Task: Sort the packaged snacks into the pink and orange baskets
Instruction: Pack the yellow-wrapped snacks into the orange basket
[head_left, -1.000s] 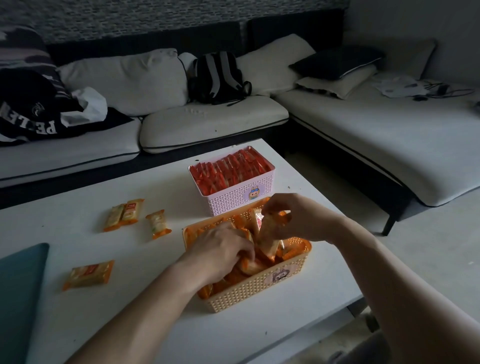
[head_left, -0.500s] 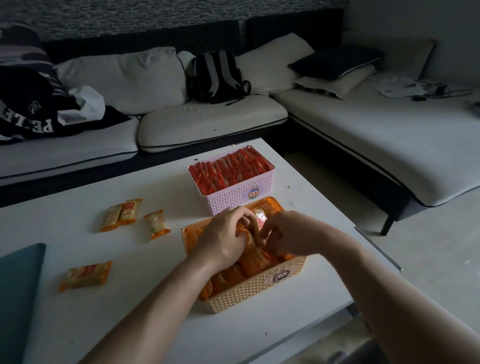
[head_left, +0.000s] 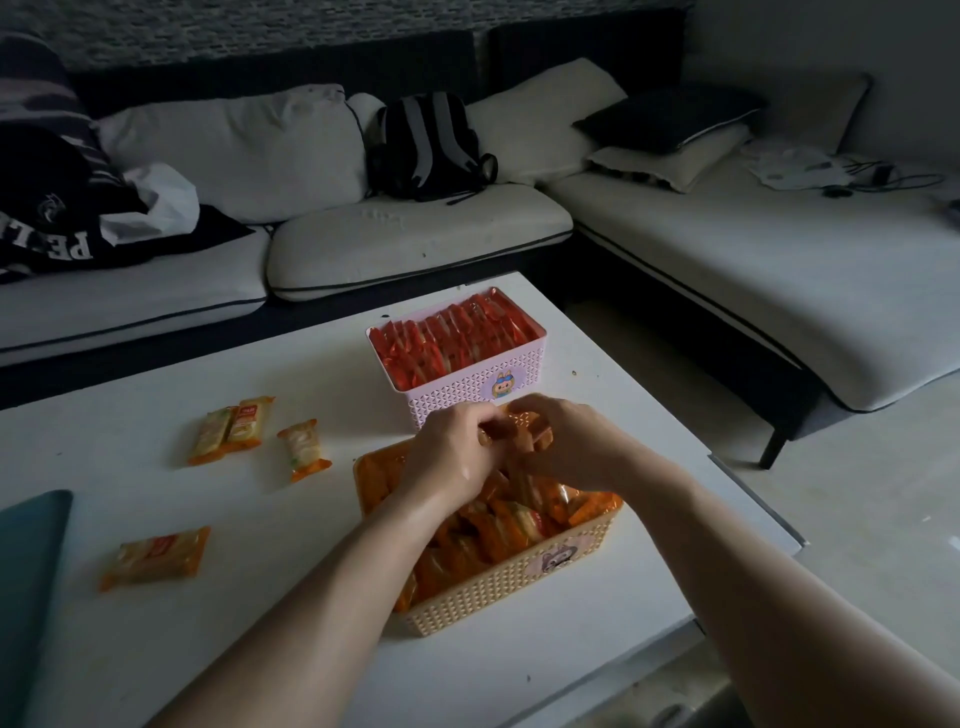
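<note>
On the white table (head_left: 130, 374) your left hand (head_left: 457, 457) and right hand (head_left: 576, 447) pinch orange plastic packets (head_left: 522, 431), likely light and slippery; grip crimped ends.

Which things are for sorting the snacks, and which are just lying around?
For the job: pink basket, orange basket, four loose packets, left hand and right hand gripping orange packets.
Just lying about: backpack, dark pillow, black clothes.

The left grip (head_left: 457, 460) and right grip (head_left: 579, 449) cover the far rim of the orange basket (head_left: 519, 587). Their fingertips curl out of sight among the orange packets (head_left: 519, 522), so which packet each holds is unclear. A teal slab (head_left: 26, 571) and a dark lettered garment (head_left: 47, 228) are cut off by the left edge. Print on the loose packet (head_left: 156, 558) is too small to read.
</note>
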